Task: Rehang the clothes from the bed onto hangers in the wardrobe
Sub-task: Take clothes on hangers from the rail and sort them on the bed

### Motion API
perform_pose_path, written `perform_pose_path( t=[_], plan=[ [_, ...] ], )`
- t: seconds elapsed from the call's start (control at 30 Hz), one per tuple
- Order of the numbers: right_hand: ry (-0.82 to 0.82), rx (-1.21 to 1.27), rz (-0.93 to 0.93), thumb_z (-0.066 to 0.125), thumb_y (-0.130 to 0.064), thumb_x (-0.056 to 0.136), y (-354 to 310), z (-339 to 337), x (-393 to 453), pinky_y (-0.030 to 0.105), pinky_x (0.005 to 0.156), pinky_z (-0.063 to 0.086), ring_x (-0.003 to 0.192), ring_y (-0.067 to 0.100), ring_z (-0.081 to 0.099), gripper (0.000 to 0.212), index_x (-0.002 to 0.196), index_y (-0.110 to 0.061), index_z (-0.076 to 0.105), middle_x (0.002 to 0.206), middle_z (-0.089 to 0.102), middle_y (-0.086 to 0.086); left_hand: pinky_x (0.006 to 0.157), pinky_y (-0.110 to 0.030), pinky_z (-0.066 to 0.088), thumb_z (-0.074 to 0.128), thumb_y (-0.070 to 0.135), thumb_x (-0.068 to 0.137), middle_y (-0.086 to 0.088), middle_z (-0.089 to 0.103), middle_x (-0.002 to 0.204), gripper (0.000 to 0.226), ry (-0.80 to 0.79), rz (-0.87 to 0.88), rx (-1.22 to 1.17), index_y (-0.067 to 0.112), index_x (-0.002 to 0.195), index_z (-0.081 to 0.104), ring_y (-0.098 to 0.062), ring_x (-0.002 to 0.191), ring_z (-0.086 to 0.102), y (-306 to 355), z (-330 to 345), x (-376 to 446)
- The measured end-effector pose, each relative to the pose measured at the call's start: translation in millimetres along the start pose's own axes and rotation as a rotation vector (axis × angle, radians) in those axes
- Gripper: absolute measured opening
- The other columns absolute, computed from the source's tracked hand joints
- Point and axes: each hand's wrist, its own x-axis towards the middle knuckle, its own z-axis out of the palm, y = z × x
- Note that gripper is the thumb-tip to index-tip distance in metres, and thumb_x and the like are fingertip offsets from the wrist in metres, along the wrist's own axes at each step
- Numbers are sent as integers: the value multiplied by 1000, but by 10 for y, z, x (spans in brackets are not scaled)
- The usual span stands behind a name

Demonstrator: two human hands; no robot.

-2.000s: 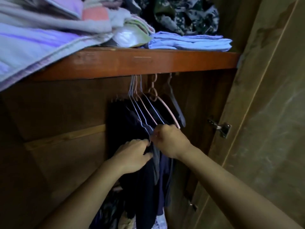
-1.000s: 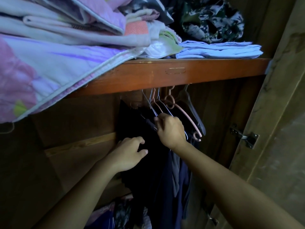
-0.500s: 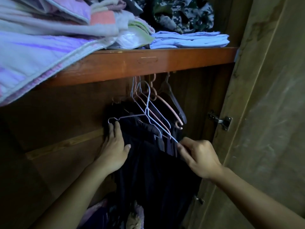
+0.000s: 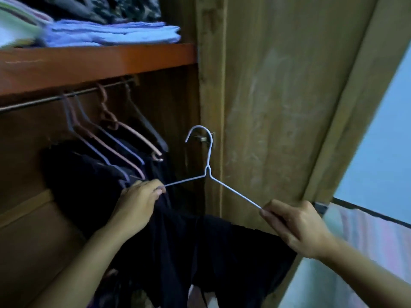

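Observation:
A white wire hanger (image 4: 208, 172) is off the rail, held in front of the open wardrobe with its hook up. My left hand (image 4: 138, 204) pinches its left end and my right hand (image 4: 295, 225) pinches its right end. A dark garment (image 4: 200, 247) hangs below the hanger between my hands. Whether it is draped on the hanger's bottom wire is hidden. Several other hangers (image 4: 115, 141) with dark clothes hang on the metal rail (image 4: 33, 103) under the shelf.
A wooden shelf (image 4: 100, 61) above the rail carries folded blue cloth (image 4: 111, 33) and other textiles. The wardrobe's open door (image 4: 278, 96) stands to the right, with a hinge (image 4: 203, 137) behind the hanger hook. Light blue wall and striped fabric (image 4: 367, 232) lie at far right.
The white hanger has come off the rail and moved right and out of the wardrobe with the dark garment. Both hands now hold its ends. The view has swung right.

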Motion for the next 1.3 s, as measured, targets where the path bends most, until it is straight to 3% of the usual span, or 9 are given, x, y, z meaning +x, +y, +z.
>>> perform_pose_path(
  t=[0.1, 0.17, 0.33, 0.43, 0.7, 0.8, 0.97, 1.13, 1.3],
  plan=[
    [31, -132, 107, 41, -42, 103, 150, -274, -395, 29, 44, 36, 48, 16, 47, 35, 73, -23, 46, 54, 42, -10, 69, -16, 38, 54, 7, 97, 14, 55, 75, 20, -90, 85, -132, 19, 96, 70, -4, 77, 56, 327, 255, 91],
    [68, -167, 219, 38, -45, 103, 231, -441, -659, 31, 45, 36, 50, 18, 46, 37, 74, -23, 45, 55, 39, -10, 70, -8, 40, 58, 4, 94, 14, 62, 78, 20, -123, 157, -234, 18, 95, 73, -1, 79, 60, 555, 416, 137],
    [208, -210, 471, 43, -44, 99, 293, -939, -1357, 21, 52, 36, 49, 1, 35, 24, 77, -35, 44, 54, 35, -13, 69, -13, 43, 69, 23, 83, 13, 68, 81, 15, -208, 330, -471, 36, 74, 66, -3, 76, 63, 1174, 823, 225],
    [228, -292, 569, 44, -44, 99, 195, -1170, -1757, 21, 53, 38, 51, -3, 37, 30, 77, -25, 52, 56, 40, -12, 67, -17, 44, 72, 18, 85, 15, 67, 77, 18, -340, 429, -513, 28, 71, 69, -5, 72, 63, 1481, 1096, 250],
    [341, -540, 803, 48, -38, 99, -379, -1531, -2417, 30, 52, 41, 54, 8, 44, 28, 78, -21, 56, 60, 41, -13, 64, -15, 45, 64, 21, 85, 14, 67, 73, 12, -544, 759, -661, 21, 77, 73, -5, 69, 63, 2376, 1636, 414],
    [390, -655, 922, 49, -38, 99, -693, -1509, -2552, 36, 50, 42, 51, 9, 44, 29, 79, -19, 60, 58, 43, -12, 64, -14, 46, 71, 11, 89, 12, 68, 74, 13, -639, 876, -668, 19, 78, 74, -6, 71, 64, 2611, 1759, 468],
    [489, -805, 1135, 49, -40, 98, -1269, -1296, -2678, 33, 52, 42, 50, 9, 45, 30, 78, -20, 61, 58, 47, -10, 64, -17, 50, 62, 31, 82, 14, 68, 74, 8, -809, 1065, -722, 39, 83, 66, -7, 71, 65, 2968, 1939, 491],
    [526, -1021, 1372, 50, -42, 94, -1855, -972, -2770, 32, 50, 42, 50, 7, 49, 31, 76, -21, 63, 56, 41, -18, 60, -21, 47, 69, 26, 90, 12, 67, 73, 8, -938, 1284, -701, 22, 84, 73, -9, 70, 63, 3280, 2177, 280],
    [563, -1125, 1585, 49, -44, 93, -2315, -688, -2982, 36, 53, 44, 56, 17, 59, 33, 73, -20, 59, 58, 55, -6, 61, -33, 45, 57, 38, 85, 3, 61, 63, 19, -1074, 1456, -689, 23, 80, 68, -12, 61, 58, 3601, 2426, -147]
  ],
)
